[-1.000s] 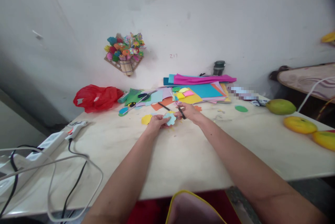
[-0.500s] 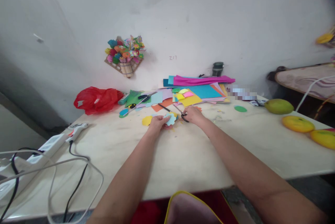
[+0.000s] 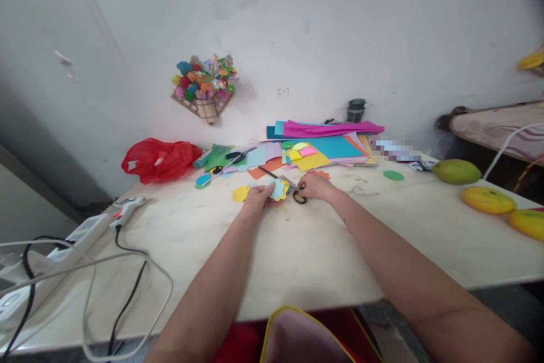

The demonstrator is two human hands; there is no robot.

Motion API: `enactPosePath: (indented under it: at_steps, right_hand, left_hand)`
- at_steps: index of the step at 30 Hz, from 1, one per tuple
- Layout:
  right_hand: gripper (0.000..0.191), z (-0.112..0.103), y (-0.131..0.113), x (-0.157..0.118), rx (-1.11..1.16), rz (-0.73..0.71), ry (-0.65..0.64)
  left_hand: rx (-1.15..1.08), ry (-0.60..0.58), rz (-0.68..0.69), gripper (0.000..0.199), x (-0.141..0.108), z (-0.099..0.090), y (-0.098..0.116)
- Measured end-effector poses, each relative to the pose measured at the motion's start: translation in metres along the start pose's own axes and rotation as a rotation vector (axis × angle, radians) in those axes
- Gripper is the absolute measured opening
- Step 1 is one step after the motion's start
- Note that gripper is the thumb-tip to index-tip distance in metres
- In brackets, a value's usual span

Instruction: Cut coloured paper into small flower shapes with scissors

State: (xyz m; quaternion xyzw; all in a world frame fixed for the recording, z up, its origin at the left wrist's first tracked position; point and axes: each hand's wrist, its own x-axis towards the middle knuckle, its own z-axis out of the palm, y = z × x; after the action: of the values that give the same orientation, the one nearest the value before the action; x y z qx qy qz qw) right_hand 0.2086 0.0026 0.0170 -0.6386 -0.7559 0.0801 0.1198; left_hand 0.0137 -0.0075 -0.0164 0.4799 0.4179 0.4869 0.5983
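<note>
In front of the paper stack [image 3: 340,148] and toward its left end, the left hand [image 3: 258,197] is pinching a light blue flower cutout [image 3: 277,189] between thumb and fingers, and a yellow scalloped edge [image 3: 286,185] is showing right behind that cutout. The right hand [image 3: 315,186] is resting directly in front of the stack, its fingers drawn close together at the black handles of the scissors [image 3: 300,199]; the fingertips are meeting the upper handle, but I cannot tell whether they are gripping it. The scissors' blades are pointing away from the person and leftward, toward the stack's left front. An orange cutout [image 3: 318,174] is lying between the right hand and the stack, partly hidden by the hand. Left of the stack, a slim dark stick [image 3: 267,172] is lying near an orange sheet [image 3: 257,171], and farther left a yellow piece [image 3: 240,194] is sitting beside the left hand. Well to the stack's left, a crumpled red bag [image 3: 160,160] is lying near the wall, while a magenta roll [image 3: 334,128] is lying along the stack's back edge. To the stack's right, a green oval [image 3: 393,175] is lying flat, and a greenish fruit [image 3: 457,172] is resting beyond it.
</note>
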Motion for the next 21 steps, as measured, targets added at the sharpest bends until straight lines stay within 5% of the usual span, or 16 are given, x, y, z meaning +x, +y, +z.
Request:
enactPosePath:
  at_steps: [5,11,15,21]
  right_hand:
    - [0.024,-0.004,-0.002,0.000,0.244,0.040,0.156]
    - [0.032,-0.001,-0.011,-0.001,0.918,-0.183,-0.043]
    - [0.018,0.005,-0.017,-0.003,0.889,-0.203,-0.068]
    - [0.013,0.012,-0.020,-0.001,0.706,-0.180,0.066]
  left_hand:
    - [0.034,-0.001,0.011,0.038,0.000,0.001,-0.001]
    - [0.191,-0.019,0.042,0.035,-0.004,0.004,0.001]
    - [0.214,-0.065,0.048,0.034,-0.004,0.002,0.000]
    - [0.224,-0.130,0.036,0.034,-0.005,0.000,0.002]
